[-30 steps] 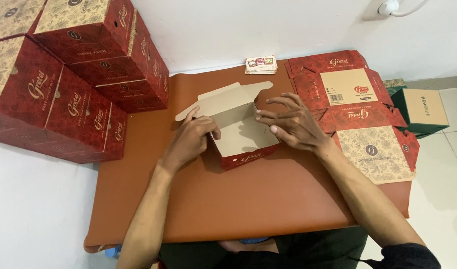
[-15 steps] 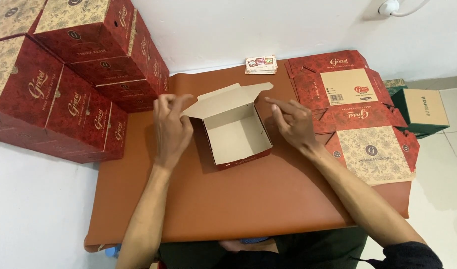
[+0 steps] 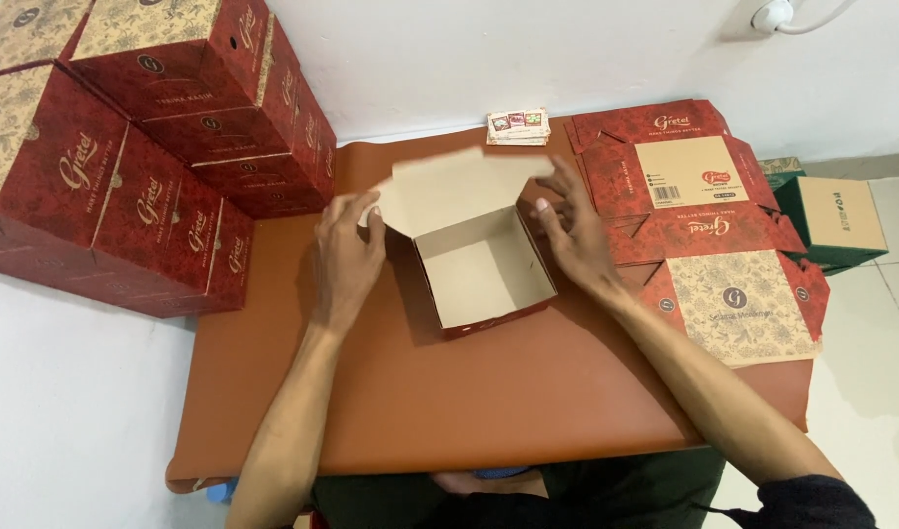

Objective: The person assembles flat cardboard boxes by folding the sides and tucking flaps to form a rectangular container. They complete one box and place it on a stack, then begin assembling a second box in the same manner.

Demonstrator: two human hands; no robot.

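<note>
Fingers [image 3: 363, 208] flank open box [image 3: 484, 269], both sides

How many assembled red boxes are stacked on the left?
4 can be told: upper row, one at the far left corner and one beside it; lower row, a large one and one behind it. More may be hidden.
</note>
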